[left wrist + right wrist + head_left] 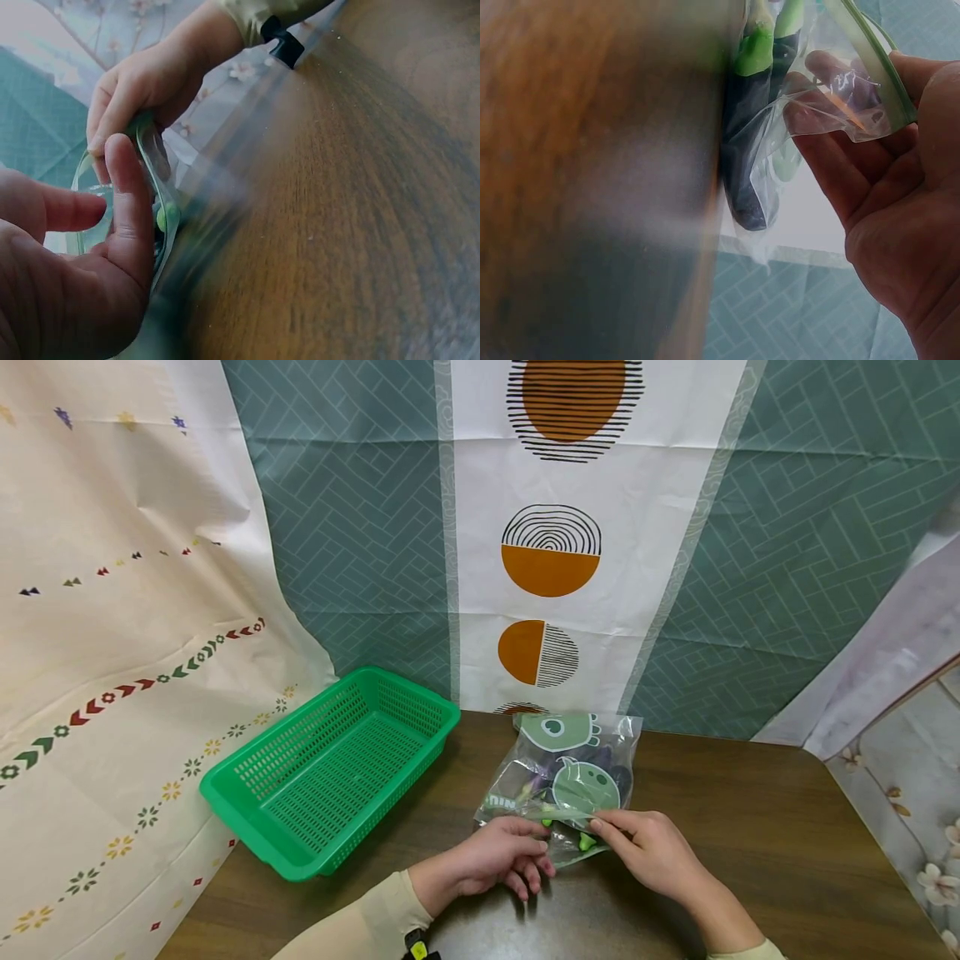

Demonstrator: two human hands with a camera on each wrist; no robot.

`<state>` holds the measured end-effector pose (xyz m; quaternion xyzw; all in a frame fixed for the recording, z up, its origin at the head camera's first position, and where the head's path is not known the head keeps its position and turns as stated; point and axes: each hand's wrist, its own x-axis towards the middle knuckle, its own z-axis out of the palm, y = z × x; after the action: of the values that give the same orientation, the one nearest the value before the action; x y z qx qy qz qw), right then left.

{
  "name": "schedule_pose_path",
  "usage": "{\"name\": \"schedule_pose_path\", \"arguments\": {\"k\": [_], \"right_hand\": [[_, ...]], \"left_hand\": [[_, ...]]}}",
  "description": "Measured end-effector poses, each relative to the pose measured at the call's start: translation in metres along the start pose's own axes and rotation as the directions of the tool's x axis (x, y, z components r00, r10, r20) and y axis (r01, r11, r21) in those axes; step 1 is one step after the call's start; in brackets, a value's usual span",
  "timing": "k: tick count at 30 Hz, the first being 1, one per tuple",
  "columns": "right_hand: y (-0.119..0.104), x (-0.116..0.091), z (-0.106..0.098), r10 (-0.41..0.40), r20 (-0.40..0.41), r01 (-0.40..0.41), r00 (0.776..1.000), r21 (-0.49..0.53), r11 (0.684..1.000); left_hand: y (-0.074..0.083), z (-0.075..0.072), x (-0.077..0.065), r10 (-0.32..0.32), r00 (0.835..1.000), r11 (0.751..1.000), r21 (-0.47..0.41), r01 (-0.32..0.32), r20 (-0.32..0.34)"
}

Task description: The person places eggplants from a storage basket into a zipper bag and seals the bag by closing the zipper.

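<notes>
A clear zip bag (588, 789) with green cartoon prints lies on the table, its mouth toward me. Inside are dark purple eggplants (746, 157) with green stem ends (587, 841). At the right end of the mouth, my right hand (654, 853) pinches the green-edged rim between thumb and fingers; in the right wrist view, some fingers show through the clear plastic. My left hand (501, 858) is at the left end of the mouth, fingers loosely bent. Its thumb and a finger (127, 195) stand apart close to the rim in the left wrist view.
A green plastic basket (345, 785) stands left of the bag on the brown wooden table (735, 802). Patterned cloths hang behind the table, with a grey-green and white one (352, 527) at the back and a cream one (112, 610) at the left.
</notes>
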<state>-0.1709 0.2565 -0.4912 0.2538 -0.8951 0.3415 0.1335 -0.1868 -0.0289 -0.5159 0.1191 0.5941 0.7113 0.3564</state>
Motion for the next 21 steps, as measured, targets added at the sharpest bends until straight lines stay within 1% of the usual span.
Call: {"name": "schedule_pose_path", "arguments": {"k": [4,7,15,18,21], "right_hand": [[0.000,0.000,0.001,0.017,0.001,-0.017,1.000,-0.009,1.000],[0.000,-0.001,0.001,0.015,-0.012,-0.015,1.000,-0.021,1.000],[-0.001,-0.002,0.002,-0.022,-0.061,0.021,0.998,-0.029,0.999],[0.000,-0.001,0.002,-0.040,-0.076,0.037,0.996,-0.032,0.999],[0.001,-0.001,0.002,-0.058,-0.105,0.053,0.993,-0.051,0.997]], "left_hand": [[0.004,0.000,-0.004,-0.030,0.999,0.998,0.048,0.029,0.025],[0.009,-0.001,-0.006,-0.039,0.999,0.995,0.090,0.036,0.034],[0.015,-0.008,-0.010,-0.015,0.999,0.980,0.201,0.006,0.047],[0.017,-0.012,-0.013,0.007,0.998,0.960,0.280,-0.022,0.055],[0.023,-0.017,-0.018,0.032,0.997,0.920,0.387,-0.058,0.071]]}}
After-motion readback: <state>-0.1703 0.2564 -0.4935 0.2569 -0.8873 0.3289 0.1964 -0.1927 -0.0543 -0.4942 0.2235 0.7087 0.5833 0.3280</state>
